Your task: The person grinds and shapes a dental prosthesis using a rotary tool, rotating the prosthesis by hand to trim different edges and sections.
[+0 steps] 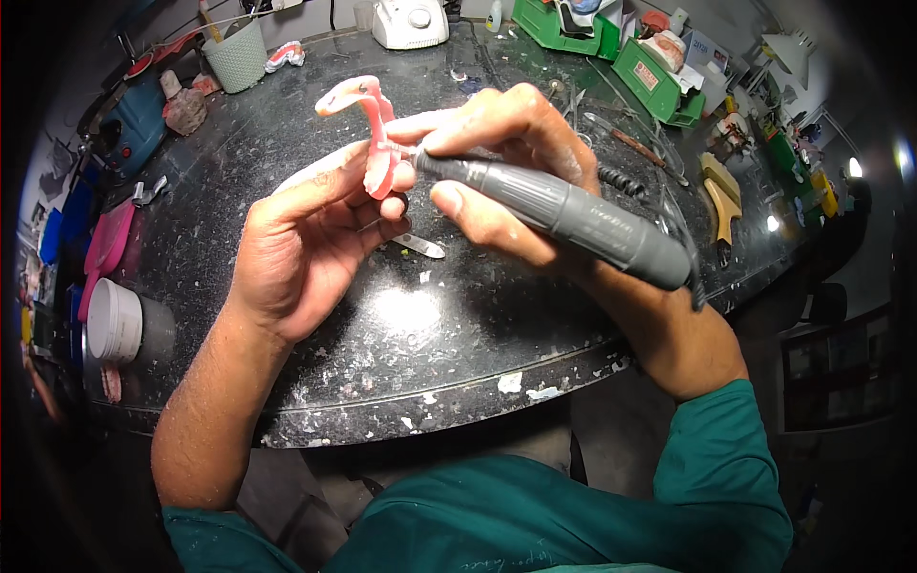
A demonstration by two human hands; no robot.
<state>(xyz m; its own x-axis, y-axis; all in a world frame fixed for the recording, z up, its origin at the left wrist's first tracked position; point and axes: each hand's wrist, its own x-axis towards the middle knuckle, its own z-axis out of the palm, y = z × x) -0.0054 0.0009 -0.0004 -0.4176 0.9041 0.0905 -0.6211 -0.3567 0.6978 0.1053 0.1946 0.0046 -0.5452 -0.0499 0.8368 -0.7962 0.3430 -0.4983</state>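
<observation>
My left hand [296, 239] grips a pink denture-like piece [376, 167] upright at the centre, its arched upper end standing above the fingers. My right hand [506, 143] is wrapped round a black rotary handpiece [564, 212] with a coiled cable, its working end against or very near the pink piece; the contact is too small to make out. Some fingertips of the right hand are close beside the piece. A flat metal strip [422, 246] lies on the dark speckled worktop [411, 363] just below my hands.
At the back are a mesh cup [236, 62], a white machine [411, 24] and green bins [648, 84]. Metal tools [638, 145] and a wooden brush [721, 202] lie right. A blue machine [134, 129], pink tray [110, 239] and white tub [113, 323] stand left.
</observation>
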